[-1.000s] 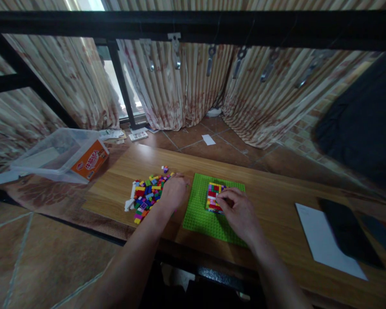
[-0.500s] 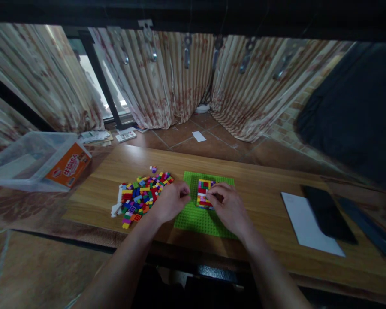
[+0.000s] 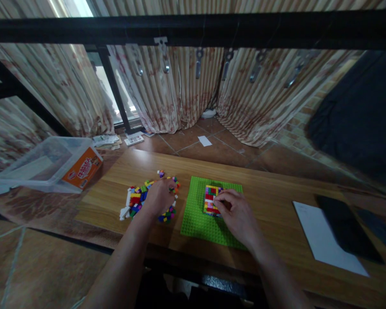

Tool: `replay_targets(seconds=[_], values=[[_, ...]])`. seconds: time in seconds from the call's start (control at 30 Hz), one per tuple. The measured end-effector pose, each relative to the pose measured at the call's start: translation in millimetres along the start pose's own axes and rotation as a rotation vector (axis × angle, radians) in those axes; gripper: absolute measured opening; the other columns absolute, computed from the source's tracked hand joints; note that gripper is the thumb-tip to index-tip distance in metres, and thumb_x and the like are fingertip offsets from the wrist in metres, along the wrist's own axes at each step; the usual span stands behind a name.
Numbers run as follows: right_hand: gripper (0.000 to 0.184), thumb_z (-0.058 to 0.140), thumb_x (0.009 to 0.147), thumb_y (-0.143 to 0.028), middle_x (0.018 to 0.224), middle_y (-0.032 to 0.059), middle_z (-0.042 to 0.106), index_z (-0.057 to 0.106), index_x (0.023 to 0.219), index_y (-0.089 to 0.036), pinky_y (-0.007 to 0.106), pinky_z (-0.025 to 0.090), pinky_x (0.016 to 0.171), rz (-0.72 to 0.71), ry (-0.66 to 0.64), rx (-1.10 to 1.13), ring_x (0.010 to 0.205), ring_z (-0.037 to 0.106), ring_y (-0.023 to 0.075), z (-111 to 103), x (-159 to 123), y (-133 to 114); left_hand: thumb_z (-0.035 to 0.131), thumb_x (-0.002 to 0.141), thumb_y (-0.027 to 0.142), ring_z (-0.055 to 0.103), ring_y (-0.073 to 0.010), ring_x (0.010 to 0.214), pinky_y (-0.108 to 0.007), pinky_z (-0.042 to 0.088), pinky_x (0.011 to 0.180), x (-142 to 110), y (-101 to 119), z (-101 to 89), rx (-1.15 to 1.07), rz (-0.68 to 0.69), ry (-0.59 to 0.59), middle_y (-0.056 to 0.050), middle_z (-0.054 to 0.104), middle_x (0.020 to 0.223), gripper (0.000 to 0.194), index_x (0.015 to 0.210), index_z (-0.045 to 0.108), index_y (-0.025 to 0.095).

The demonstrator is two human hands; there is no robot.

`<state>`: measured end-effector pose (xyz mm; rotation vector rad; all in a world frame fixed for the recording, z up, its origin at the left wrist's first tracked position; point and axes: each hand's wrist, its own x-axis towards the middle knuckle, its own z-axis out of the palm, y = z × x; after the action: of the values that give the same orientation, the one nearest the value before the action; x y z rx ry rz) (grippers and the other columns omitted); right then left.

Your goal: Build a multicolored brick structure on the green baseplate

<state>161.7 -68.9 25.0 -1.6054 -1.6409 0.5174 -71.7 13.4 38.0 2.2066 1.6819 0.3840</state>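
Note:
My left hand (image 3: 161,196) is over the pile of small coloured toy bricks (image 3: 137,198), its fingers bent and slightly apart; some bricks show between thumb and forefinger. At the brick-built block (image 3: 209,206), my right hand (image 3: 236,210) has thumb and forefinger pinched together against its right side. A white patch shows by those fingertips, but whether it is a separate brick is too small to tell. The block has rows of red, white, yellow, pink and green and sits on a green studded baseplate (image 3: 193,223). My right hand hides part of both.
A clear plastic bin (image 3: 48,171) with an orange label stands left of the wooden table (image 3: 116,171). White paper (image 3: 324,240) and a dark flat object (image 3: 347,227) lie on the right. Curtains (image 3: 167,94) and a black bar (image 3: 193,32) are beyond.
My left hand has moved left from beside the baseplate to over the brick pile, and its fingers have parted. My right hand stays at the block. The camera view has shifted.

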Motion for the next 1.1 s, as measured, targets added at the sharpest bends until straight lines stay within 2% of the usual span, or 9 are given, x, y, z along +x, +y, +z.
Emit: replay_targets(seconds=[0.1, 0.17, 0.43, 0.63, 0.83, 0.97, 1.1], values=[[0.017, 0.059, 0.088, -0.026, 0.094, 0.0052, 0.069, 0.071, 0.076, -0.025, 0.042, 0.046, 0.087, 0.002, -0.006, -0.001, 0.095, 0.06, 0.0248, -0.3, -0.3, -0.3, 0.055, 0.073, 0.003, 0.071, -0.0242, 0.092, -0.035, 0.053, 0.089, 0.6, -3.4, -4.0, -0.019, -0.058, 0.008, -0.011, 0.077, 0.102, 0.041, 0.106, 0.074, 0.015], [0.017, 0.059, 0.088, -0.027, 0.095, 0.0054, 0.069, 0.071, 0.076, -0.025, 0.042, 0.045, 0.088, 0.001, -0.004, 0.004, 0.096, 0.059, 0.0251, -0.5, -0.4, 0.0, 0.055, 0.073, 0.002, 0.071, -0.024, 0.09, -0.035, 0.053, 0.088, 0.0, -4.3, -5.1, -0.006, -0.081, 0.004, -0.01, 0.077, 0.1, 0.041, 0.105, 0.074, 0.017], [0.018, 0.057, 0.088, -0.029, 0.095, 0.0059, 0.068, 0.071, 0.078, -0.024, 0.043, 0.045, 0.089, 0.005, -0.017, -0.004, 0.097, 0.058, 0.025, -0.3, 0.1, 0.8, 0.06, 0.076, 0.011, 0.068, -0.0228, 0.095, -0.034, 0.052, 0.093, -6.9, 1.3, -1.7, 0.031, 0.12, -0.04, -0.008, 0.073, 0.103, 0.025, 0.091, 0.078, 0.022], [0.017, 0.057, 0.088, -0.028, 0.095, 0.0056, 0.067, 0.071, 0.078, -0.024, 0.042, 0.045, 0.09, 0.003, -0.012, 0.0, 0.097, 0.058, 0.0245, 0.1, -0.3, 1.5, 0.055, 0.075, 0.006, 0.066, -0.024, 0.1, -0.035, 0.05, 0.094, -4.2, 4.2, -1.2, 0.092, 0.144, -0.086, -0.01, 0.072, 0.103, 0.028, 0.084, 0.078, 0.02], [0.016, 0.059, 0.087, -0.026, 0.093, 0.0054, 0.067, 0.071, 0.076, -0.024, 0.042, 0.045, 0.089, -0.007, -0.008, -0.003, 0.096, 0.058, 0.0245, -0.3, -0.3, 0.7, 0.05, 0.082, 0.008, 0.064, -0.0235, 0.095, -0.034, 0.049, 0.088, -0.9, 8.2, 3.5, 0.128, 0.181, -0.114, -0.011, 0.068, 0.094, 0.023, 0.076, 0.071, 0.017], [0.016, 0.06, 0.088, -0.025, 0.094, 0.0052, 0.068, 0.07, 0.076, -0.024, 0.042, 0.045, 0.09, -0.013, 0.003, -0.006, 0.096, 0.058, 0.0243, 0.3, -0.1, 0.3, 0.047, 0.085, 0.008, 0.062, -0.0219, 0.089, -0.033, 0.047, 0.083, 1.2, 9.8, 6.8, 0.076, 0.202, -0.045, -0.009, 0.064, 0.09, 0.023, 0.074, 0.066, 0.016], [0.015, 0.061, 0.088, -0.023, 0.095, 0.0053, 0.068, 0.07, 0.076, -0.023, 0.042, 0.045, 0.09, -0.016, 0.012, -0.024, 0.096, 0.058, 0.0242, 1.1, 0.1, 0.2, 0.047, 0.087, 0.012, 0.061, -0.0207, 0.085, -0.033, 0.046, 0.081, 4.6, 7.9, 7.7, -0.14, 0.218, 0.043, -0.007, 0.064, 0.085, 0.018, 0.08, 0.064, 0.016]])
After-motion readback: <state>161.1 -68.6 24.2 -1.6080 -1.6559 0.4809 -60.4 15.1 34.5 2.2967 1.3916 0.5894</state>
